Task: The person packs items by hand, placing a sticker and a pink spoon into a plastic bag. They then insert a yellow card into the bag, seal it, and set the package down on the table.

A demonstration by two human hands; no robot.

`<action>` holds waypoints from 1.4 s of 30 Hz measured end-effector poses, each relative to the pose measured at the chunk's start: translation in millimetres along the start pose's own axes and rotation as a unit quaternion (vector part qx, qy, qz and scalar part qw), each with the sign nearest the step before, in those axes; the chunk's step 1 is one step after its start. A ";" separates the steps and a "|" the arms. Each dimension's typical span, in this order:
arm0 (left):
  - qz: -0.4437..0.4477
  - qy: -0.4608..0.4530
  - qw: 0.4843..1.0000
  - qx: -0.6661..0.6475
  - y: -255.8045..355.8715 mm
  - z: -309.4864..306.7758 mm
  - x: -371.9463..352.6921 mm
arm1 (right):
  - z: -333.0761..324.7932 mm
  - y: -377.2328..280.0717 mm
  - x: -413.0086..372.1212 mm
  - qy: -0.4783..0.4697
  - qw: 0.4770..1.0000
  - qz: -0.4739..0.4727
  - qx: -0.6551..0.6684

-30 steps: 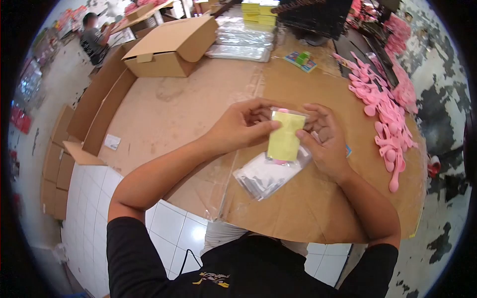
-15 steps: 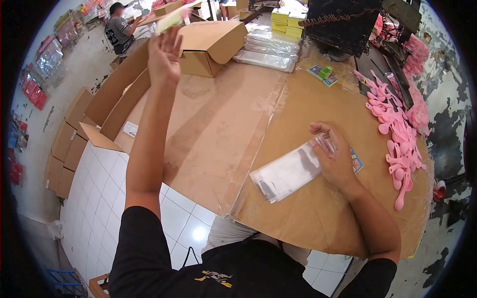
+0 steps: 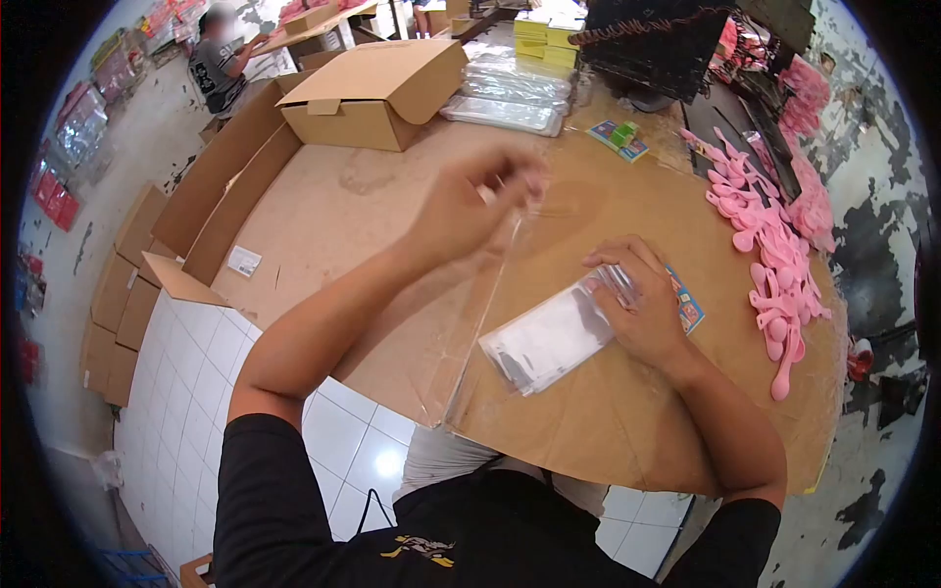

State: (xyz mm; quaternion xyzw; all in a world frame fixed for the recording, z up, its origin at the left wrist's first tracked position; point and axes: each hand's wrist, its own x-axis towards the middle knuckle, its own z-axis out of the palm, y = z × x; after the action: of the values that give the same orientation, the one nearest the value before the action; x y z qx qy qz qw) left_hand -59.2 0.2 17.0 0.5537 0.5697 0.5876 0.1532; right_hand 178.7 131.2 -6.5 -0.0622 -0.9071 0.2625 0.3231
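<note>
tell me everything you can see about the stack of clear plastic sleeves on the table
The stack of clear plastic sleeves looks thin, glossy and roughly rectangular, whitish along its middle with greyer, see-through patches near the lower left end. It lies flat and slanted on the brown-covered table, its long sides running from lower left to upper right. The right hand touches and partly hides the upper right end; a firm grip can't be confirmed. The number of sleeves can't be told.

Left grip (image 3: pixel 465 203) is blurred; right grip (image 3: pixel 642 302) partly hides plastic bags (image 3: pixel 549 340).
</note>
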 end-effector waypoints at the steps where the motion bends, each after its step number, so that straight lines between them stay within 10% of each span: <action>1: -0.013 -0.062 0.997 0.031 5.9 11.9 -8.9 | -0.4 -0.4 -0.5 0.003 1.000 0.001 -0.023; 12: 0.130 -0.201 0.943 0.231 3.8 42.4 -29.1 | 1.1 0.3 -0.4 0.029 0.995 0.073 -0.064; 42: 0.130 -0.188 0.966 0.121 -6.1 42.3 -24.6 | 0.2 1.4 -0.7 -0.008 0.996 0.050 -0.072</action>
State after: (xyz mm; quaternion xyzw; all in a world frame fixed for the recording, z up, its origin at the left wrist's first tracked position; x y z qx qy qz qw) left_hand -18.7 3.3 -11.0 0.7382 0.5208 0.4139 0.1117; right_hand 179.0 132.1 -7.8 -0.1289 -0.9219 0.2128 0.2971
